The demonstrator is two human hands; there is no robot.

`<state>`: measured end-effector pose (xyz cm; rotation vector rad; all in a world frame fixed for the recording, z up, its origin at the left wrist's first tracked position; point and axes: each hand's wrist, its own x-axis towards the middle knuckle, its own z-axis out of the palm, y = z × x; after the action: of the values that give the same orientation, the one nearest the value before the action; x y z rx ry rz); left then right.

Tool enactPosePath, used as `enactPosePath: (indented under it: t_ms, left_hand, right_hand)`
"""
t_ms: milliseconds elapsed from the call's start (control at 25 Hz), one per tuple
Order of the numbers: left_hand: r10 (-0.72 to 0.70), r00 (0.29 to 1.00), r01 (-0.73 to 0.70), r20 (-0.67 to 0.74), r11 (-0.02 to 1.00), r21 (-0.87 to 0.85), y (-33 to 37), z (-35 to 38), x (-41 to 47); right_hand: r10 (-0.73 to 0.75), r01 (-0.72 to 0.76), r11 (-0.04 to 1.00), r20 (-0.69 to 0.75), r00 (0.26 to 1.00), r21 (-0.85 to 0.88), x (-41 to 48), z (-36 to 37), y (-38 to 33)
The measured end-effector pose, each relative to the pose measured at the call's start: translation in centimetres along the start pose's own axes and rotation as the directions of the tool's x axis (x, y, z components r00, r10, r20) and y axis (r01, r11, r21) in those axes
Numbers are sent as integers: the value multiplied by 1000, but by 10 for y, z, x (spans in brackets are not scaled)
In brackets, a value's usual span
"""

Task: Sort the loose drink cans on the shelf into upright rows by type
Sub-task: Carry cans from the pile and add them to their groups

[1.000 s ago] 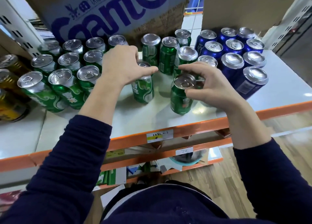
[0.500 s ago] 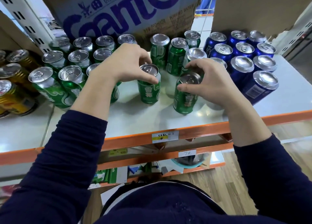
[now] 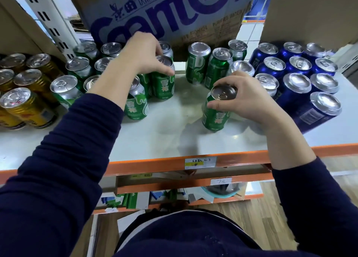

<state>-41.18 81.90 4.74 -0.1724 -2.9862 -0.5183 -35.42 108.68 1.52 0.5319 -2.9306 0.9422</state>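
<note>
My left hand [image 3: 143, 57] grips the top of an upright green can [image 3: 162, 82] at the right edge of the green can group [image 3: 77, 71]. My right hand [image 3: 246, 98] pinches the rim of another green can [image 3: 215, 113], which stands alone near the shelf's front. Three more green cans [image 3: 197, 63] and a silver-topped one stand loose at the back middle. Blue cans [image 3: 296, 69] fill upright rows on the right. Gold cans [image 3: 27, 105] stand at the far left.
The white shelf [image 3: 174, 136] has an orange front edge with a price label [image 3: 200, 162]. A cardboard water carton [image 3: 155, 14] sits behind the cans, a plain box [image 3: 310, 11] at the back right. A perforated upright post [image 3: 50, 20] stands at the back left. Lower shelves hold cartons.
My left hand has moved its green can left and back, against the green group. My right hand keeps hold of its can, now farther from the left one.
</note>
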Motion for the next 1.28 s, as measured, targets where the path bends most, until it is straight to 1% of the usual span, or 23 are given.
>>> enactPosePath:
  t_ms: [120, 240, 280, 360, 400, 440, 480, 560, 600, 640, 680, 720, 760, 800, 840, 920, 1040, 1120, 1200, 1280]
  left_hand:
    - [-20, 1000, 20, 18, 999, -30, -7, 6, 1]
    - [-29, 998, 31, 47, 999, -36, -11, 6, 1]
    - [-19, 998, 20, 58, 1000, -14, -10, 6, 1]
    - [23, 999, -27, 41, 995, 100, -5, 7, -4]
    - [51, 999, -50, -2, 985, 164, -3, 8, -10]
    - [81, 994, -66, -73, 979, 193, -2, 11, -21]
    - [117, 979, -87, -166, 980, 181, -2, 16, -35]
    - [216, 912, -194, -350, 976, 96, 1, 32, -75]
    - [251, 885, -248, -393, 967, 60, 4, 43, -98]
    - [266, 880, -272, -393, 961, 43, 4, 56, -122]
    - [251, 901, -257, -355, 966, 30, 2, 69, -145]
    - [207, 936, -211, -284, 977, 17, -2, 80, -163]
    - [141, 969, -143, -204, 990, 5, -8, 88, -176]
    - [68, 987, -69, -146, 998, -3, -15, 95, -184]
    - [3, 992, -5, -123, 1000, -14, -20, 99, -189]
    - [-76, 986, 70, -146, 997, -43, -25, 101, -191]
    - [-77, 979, 76, -187, 997, -14, -23, 104, -191]
    - [-73, 979, 73, -193, 997, -4, -23, 105, -192]
    - [-71, 977, 68, -202, 997, -21, -24, 104, -192]
    - [-68, 977, 60, -204, 997, -43, -24, 104, -192]
  right_hand:
    - [7, -7, 1000, 12, 1000, 11, -2, -1, -2]
    - [-7, 5, 999, 68, 998, 37, -8, -8, -3]
    - [-13, 10, 999, 90, 996, 38, -10, -10, -3]
    - [-17, 14, 999, 99, 995, 29, -12, -14, -3]
    - [-12, 10, 1000, 86, 996, 24, -11, -15, -4]
    - [-7, 5, 1000, 66, 998, 18, -10, -14, -5]
    - [-10, 10, 1000, 45, 999, 13, -8, -13, -8]
    - [-36, 36, 999, 6, 999, 2, -3, -6, -16]
    - [-52, 52, 999, -9, 999, -3, 0, -1, -21]
    - [-74, 74, 997, -16, 997, -5, 4, 5, -28]
    - [-99, 99, 995, -19, 995, 3, 7, 12, -37]
    - [-126, 127, 992, -21, 992, 21, 10, 20, -46]
    - [-156, 157, 987, -25, 988, 47, 13, 27, -55]
    - [-186, 188, 979, -33, 982, 78, 16, 34, -63]
    - [-212, 216, 970, -45, 976, 108, 19, 41, -70]
    - [-245, 251, 958, -53, 968, 139, 27, 52, -82]
    - [-241, 243, 961, -32, 970, 131, 38, 70, -90]
    - [-170, 178, 970, -58, 984, 166, 41, 79, -87]
    - [-74, 91, 963, -76, 994, 253, 40, 83, -82]
    - [-15, 41, 951, -86, 996, 305, 39, 86, -78]
